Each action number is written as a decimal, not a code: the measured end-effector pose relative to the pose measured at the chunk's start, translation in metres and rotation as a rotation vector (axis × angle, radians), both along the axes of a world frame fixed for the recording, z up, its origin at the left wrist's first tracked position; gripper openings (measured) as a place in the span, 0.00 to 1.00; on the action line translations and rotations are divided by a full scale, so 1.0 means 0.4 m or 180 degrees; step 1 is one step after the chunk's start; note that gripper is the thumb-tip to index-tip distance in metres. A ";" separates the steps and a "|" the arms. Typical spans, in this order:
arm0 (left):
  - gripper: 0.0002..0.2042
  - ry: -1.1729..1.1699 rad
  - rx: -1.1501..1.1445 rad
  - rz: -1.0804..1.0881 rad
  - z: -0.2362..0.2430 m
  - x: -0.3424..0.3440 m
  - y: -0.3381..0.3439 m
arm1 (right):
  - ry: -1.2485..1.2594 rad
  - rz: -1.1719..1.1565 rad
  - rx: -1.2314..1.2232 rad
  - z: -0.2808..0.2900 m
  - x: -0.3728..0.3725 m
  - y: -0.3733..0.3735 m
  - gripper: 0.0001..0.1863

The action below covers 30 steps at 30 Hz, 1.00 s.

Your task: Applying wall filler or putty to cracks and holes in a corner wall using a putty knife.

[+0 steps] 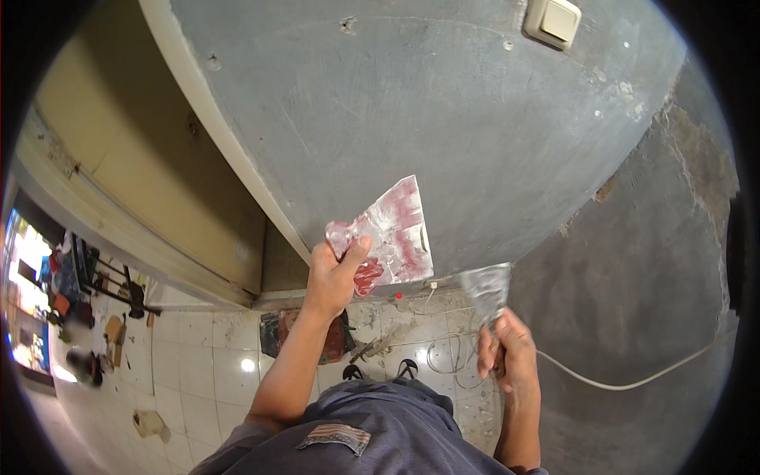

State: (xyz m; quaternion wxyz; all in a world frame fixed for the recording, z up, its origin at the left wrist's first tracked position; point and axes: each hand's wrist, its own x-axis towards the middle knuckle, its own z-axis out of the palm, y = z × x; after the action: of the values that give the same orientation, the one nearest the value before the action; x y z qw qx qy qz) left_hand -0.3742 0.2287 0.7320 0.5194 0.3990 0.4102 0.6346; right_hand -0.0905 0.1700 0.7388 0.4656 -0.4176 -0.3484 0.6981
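My left hand (336, 277) is closed round the grip of a red plastic putty spreader (396, 229), its broad face smeared with white putty. The thumb lies across its face, and the straight edge points right. Lower and to the right, my right hand (509, 348) grips a putty knife (488, 286) by its handle, with the wide metal blade upward and whitish residue on it. The handle is mostly hidden by my fingers. Both tools are in front of the grey wall (380, 103); whether the blade touches it I cannot tell.
A light switch (552, 22) sits high on the wall, with small holes and chipped patches about. To the left is a doorway with a pale frame (229, 142). A white cable (617, 386) runs along the right. A dark red, stained object (317, 336) lies on the tiled floor (190, 348).
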 end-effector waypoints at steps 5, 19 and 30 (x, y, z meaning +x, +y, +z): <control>0.11 0.0614 0.0564 -0.0148 -0.023 -0.021 -0.038 | 0.0605 0.0442 -0.0843 0.006 -0.120 -0.035 0.18; 0.16 0.2043 0.1799 -0.0625 -0.082 -0.106 -0.059 | 0.1410 0.0465 -0.1386 -0.029 -0.205 -0.013 0.20; 0.24 0.2686 0.1933 -0.0451 -0.098 -0.276 -0.073 | 0.1479 0.0790 -0.1360 -0.001 -0.302 -0.018 0.18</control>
State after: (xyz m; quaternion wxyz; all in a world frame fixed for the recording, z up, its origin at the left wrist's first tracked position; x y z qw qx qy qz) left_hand -0.4846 0.1995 0.6928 0.2116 0.7793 0.3532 0.4724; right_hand -0.2112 0.1629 0.7384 0.3460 -0.2899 -0.1270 0.8833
